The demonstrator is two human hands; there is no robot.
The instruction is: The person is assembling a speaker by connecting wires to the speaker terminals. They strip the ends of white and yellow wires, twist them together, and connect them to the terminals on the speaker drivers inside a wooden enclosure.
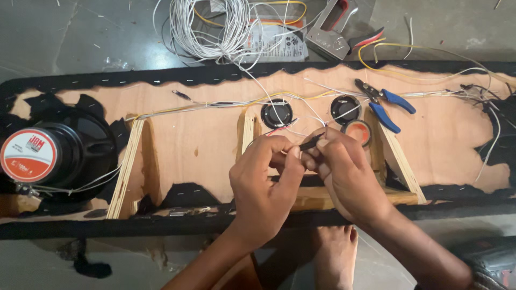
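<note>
Informal workshop for assembling speaker boxes, with work carried out on a bare concrete floor (64, 37). Indicators: an open plywood speaker panel (199, 134) edged in stapled black fabric, a mounted woofer (48, 156), small tweeters (277, 113), a coil of white wire (207, 27), blue-handled pliers (384, 104) and a staple gun (333, 29).

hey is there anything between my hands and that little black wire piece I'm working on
Nothing visible does. The left hand and right hand both already pinch the small black wire end at the fingertips, above the plywood panel. The blue-handled pliers and the white wire coil lie off to the side.
</note>
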